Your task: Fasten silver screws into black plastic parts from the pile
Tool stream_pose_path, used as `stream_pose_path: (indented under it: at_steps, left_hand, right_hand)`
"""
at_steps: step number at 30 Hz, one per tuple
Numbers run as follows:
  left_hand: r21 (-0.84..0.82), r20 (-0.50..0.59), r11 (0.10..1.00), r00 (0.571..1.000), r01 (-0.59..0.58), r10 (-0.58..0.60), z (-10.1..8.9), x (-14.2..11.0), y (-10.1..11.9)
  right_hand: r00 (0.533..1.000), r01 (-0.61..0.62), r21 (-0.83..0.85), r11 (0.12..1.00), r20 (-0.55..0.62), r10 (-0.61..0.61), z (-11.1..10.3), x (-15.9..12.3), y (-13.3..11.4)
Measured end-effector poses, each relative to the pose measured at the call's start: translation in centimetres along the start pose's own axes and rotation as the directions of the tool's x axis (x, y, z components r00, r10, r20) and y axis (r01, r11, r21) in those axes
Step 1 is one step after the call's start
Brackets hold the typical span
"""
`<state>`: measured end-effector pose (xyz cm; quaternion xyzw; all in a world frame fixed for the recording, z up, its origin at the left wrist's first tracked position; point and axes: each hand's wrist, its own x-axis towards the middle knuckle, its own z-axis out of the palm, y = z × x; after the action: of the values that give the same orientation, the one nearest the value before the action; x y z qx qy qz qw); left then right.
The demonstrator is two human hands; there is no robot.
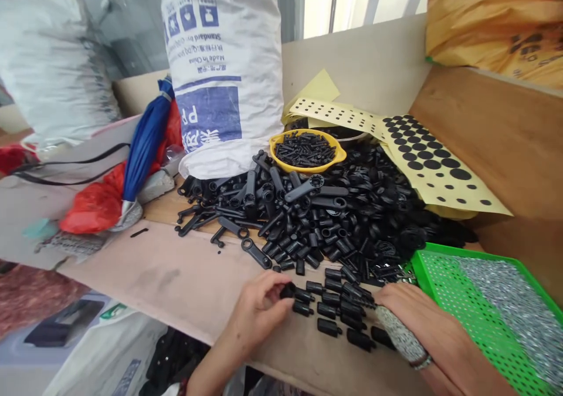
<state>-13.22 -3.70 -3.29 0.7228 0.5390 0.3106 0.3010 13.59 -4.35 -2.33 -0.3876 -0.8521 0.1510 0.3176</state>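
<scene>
Wkshop: bench [171, 273] w/ blk parts pile [328, 214].

Short black tubes [327, 310], lying on their sides in loose rows – slim stubs poking from their ends.

They are smooth, dark and much alike, spread over the bare board [301, 349] with most stub ends pointing right; gaps show between those at the left and front, while those toward the right crowd together, some touching. One more black piece [288, 290] is pinched between the thumb and fingers of the left hand [259, 302], at the left edge of the group – its far end too hidden to make out.
</scene>
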Motion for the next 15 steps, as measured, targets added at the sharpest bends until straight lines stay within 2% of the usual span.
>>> stream_pose_path:
  at_steps: [3, 6, 9, 15]
  left_hand:
    - [-0.233, 0.084, 0.970, 0.992, -0.072, 0.094, 1.4, 1.2, 2.0]
    - [-0.352, 0.129, 0.926, 0.972, -0.139, 0.195, 2.7, 2.2, 3.3]
    - [-0.379, 0.169, 0.907, 0.950, -0.184, 0.264, 3.2, 2.8, 4.0]
    - [-0.303, 0.191, 0.897, 0.902, -0.321, 0.387, 3.3, 3.6, 4.9]
  right_hand:
    - [1.000, 0.009, 0.020, 1.000, -0.006, -0.009, -0.4, 0.1, -0.6]
    - [1.000, 0.005, 0.020, 1.000, -0.018, -0.005, -0.3, 0.0, -0.7]
    - [1.000, 0.013, 0.028, 1.000, 0.010, -0.013, 0.0, -0.3, -0.4]
    - [0.999, 0.044, -0.052, 0.998, 0.017, -0.043, 0.6, -0.3, -0.1]
